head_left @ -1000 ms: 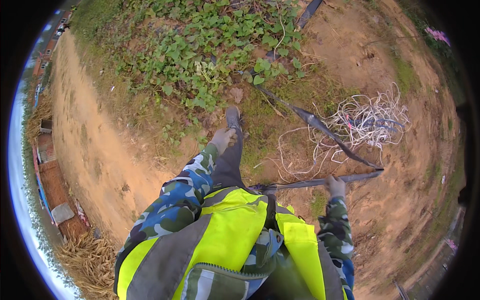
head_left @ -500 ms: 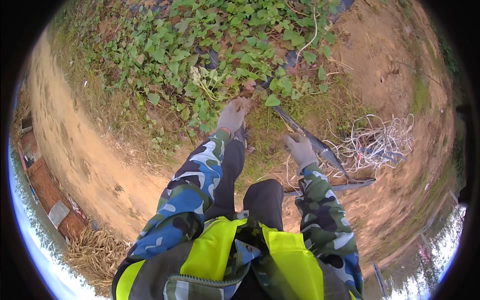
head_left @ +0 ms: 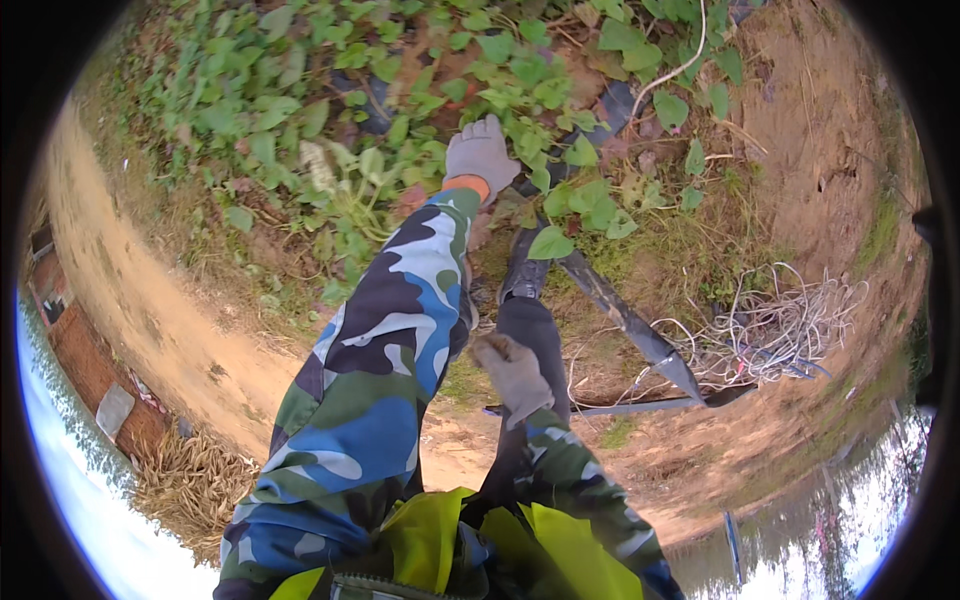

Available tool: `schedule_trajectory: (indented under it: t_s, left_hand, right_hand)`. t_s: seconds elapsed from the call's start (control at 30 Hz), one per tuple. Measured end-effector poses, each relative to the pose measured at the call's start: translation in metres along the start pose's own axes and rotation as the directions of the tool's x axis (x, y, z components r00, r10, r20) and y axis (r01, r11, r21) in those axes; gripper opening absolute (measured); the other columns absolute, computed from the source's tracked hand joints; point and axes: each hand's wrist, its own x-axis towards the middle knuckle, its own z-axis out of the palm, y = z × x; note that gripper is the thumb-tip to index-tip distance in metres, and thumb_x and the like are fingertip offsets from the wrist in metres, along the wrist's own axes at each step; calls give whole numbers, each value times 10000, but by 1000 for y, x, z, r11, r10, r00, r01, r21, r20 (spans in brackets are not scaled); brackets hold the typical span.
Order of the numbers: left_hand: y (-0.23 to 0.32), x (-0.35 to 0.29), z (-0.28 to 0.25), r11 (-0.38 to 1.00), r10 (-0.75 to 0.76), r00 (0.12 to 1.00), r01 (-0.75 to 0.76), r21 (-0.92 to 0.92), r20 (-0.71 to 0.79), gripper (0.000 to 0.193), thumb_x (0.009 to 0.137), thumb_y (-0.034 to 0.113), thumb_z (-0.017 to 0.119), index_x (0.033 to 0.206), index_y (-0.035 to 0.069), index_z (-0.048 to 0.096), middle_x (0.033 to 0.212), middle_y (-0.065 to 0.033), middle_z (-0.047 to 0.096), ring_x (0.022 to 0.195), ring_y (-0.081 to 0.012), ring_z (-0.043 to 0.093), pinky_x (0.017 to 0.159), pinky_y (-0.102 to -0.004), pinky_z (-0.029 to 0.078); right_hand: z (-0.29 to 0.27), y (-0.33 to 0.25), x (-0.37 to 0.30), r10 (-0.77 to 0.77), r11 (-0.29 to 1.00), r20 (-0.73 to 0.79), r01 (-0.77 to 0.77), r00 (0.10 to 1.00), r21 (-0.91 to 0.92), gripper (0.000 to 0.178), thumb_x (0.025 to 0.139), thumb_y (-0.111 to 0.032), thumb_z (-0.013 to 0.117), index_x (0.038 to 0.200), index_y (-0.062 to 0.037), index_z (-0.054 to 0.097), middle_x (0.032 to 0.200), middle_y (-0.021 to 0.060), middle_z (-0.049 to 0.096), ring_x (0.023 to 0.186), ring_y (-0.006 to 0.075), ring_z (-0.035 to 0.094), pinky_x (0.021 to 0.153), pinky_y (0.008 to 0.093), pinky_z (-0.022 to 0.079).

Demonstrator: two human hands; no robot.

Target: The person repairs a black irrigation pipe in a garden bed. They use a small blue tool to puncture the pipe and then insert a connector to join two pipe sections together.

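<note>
My left hand [head_left: 480,155], in a light grey glove with an orange cuff, reaches into leafy green vines [head_left: 340,160]. Its back faces up and the fingers stretch forward, slightly apart, against the leaves; nothing shows in them. My right hand [head_left: 513,378], gloved the same way, is held over my leg with its fingers curled in; whatever they may hold is hidden. From beneath the vines a strip of black plastic film [head_left: 625,320] runs toward the right and bends back near its end. My dark shoe [head_left: 524,265] stands at the edge of the plants.
A tangled heap of pale, thin strips [head_left: 775,330] lies on the ground at the right. One pale stem [head_left: 675,70] arches out of the leaves. Bare brown soil [head_left: 800,130] borders the vines, and a pile of dry stalks [head_left: 190,480] lies at the far left.
My left hand has moved forward and up, deeper into the leaves. The right hand has come left, away from the black film, to above my leg. One leg has stepped forward.
</note>
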Motion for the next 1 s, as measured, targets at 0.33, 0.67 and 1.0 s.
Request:
schedule_trajectory:
  t_s: [0.33, 0.67, 1.0]
  left_hand:
    - [-17, 2, -65, 804, -98, 925, 291, -518, 367, 472, 868, 383, 663, 1108, -23, 674, 985, -136, 733, 927, -258, 690, 824, -391, 515]
    - [-177, -111, -114, 689, -241, 969, 125, -714, -63, 330, 1005, 105, 480, 1280, -62, 557, 1129, -130, 695, 1080, -217, 681, 953, -326, 566]
    - [-323, -51, -43, 595, -684, 680, 729, -338, 263, 481, 996, 379, 526, 1284, 6, 621, 999, -135, 720, 801, -204, 685, 625, -347, 557]
  right_hand:
    - [-33, -55, 28, -47, 988, -43, 40, 998, -150, 332, 982, -212, 647, 1175, 57, 638, 1009, 71, 700, 890, 115, 628, 812, 259, 513]
    - [-38, -184, 127, -396, 812, -100, 297, 913, -502, 412, 931, -274, 644, 1233, 6, 653, 1160, 145, 714, 1073, 222, 676, 936, 324, 518]
    - [-44, -182, 217, -100, 950, -240, 21, 965, -310, 389, 936, -347, 643, 1079, 10, 702, 1034, 120, 748, 906, 244, 714, 819, 333, 564]
